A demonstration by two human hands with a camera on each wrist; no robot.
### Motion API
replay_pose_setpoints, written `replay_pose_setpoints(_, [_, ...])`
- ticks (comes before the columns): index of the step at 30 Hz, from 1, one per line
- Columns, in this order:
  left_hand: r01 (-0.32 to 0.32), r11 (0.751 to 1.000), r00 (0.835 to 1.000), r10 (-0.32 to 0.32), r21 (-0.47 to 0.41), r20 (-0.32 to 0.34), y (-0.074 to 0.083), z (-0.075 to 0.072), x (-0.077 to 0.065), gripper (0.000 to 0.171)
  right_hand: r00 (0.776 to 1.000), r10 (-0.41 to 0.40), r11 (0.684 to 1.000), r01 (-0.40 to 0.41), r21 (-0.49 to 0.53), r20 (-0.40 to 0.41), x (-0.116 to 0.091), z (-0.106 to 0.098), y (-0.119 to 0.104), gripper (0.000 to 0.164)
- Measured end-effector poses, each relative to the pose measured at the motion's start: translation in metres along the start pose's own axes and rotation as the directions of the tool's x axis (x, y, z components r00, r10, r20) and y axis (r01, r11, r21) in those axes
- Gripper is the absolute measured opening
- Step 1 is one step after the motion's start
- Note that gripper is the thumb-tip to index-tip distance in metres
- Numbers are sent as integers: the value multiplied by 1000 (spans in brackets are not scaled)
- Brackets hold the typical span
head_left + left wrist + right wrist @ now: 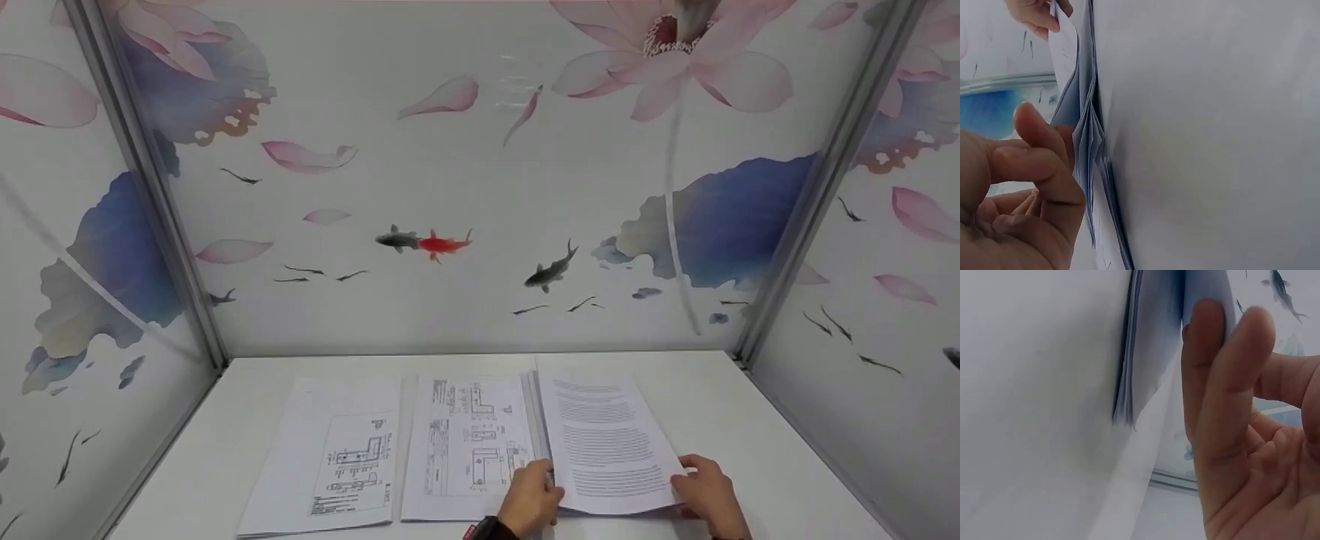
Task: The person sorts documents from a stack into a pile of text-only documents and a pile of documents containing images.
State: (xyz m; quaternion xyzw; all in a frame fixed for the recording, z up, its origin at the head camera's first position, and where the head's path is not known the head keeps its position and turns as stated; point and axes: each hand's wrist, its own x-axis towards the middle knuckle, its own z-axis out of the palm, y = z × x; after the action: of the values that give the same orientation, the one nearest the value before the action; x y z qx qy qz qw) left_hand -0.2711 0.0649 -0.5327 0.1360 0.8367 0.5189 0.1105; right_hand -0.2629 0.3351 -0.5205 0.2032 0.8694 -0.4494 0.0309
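Your right hand (709, 491) pinches the white rectangular text-printed paper sheet (607, 442); a tug could crease it. Whether your left hand (527, 496) grips anything, I cannot tell.

The left hand (529, 493) sits pretty much at 6 o'clock in the head view, angled up toward 1 or 2, fingers bent. The right hand's (706, 489) over between 4 and 5, leaning toward 11, with thumb and fingers in a pinch.
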Motion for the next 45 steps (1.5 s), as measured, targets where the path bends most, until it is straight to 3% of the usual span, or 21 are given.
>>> replay_pose_setpoints(6, [-16,985,998,26,172,-54,3,5,3,7,1000,-7,996,5,-84,-20,3,-1,4,47])
replay_pose_setpoints(16, [-13,958,997,33,287,-66,2,5,2,4,999,4,975,-14,-220,-46,2,5,2,56])
replay_pose_setpoints(20, [29,948,998,-11,317,-59,3,5,1,5,1000,15,965,-20,-263,-24,4,7,4,59])
replay_pose_setpoints(31, [92,964,995,-98,251,10,5,8,-1,11,999,15,979,-5,-206,48,6,10,2,56])
replay_pose_setpoints(35, [58,974,998,-65,220,26,4,7,-4,9,999,-16,981,25,-193,43,3,10,4,57])
replay_pose_setpoints(39, [39,988,999,-43,151,23,4,1,-8,11,1000,2,977,4,-212,25,2,12,0,59])
replay_pose_setpoints(45, [25,989,999,-31,143,39,1,-18,-15,27,1000,-5,948,-5,-318,-29,-4,9,-8,67])
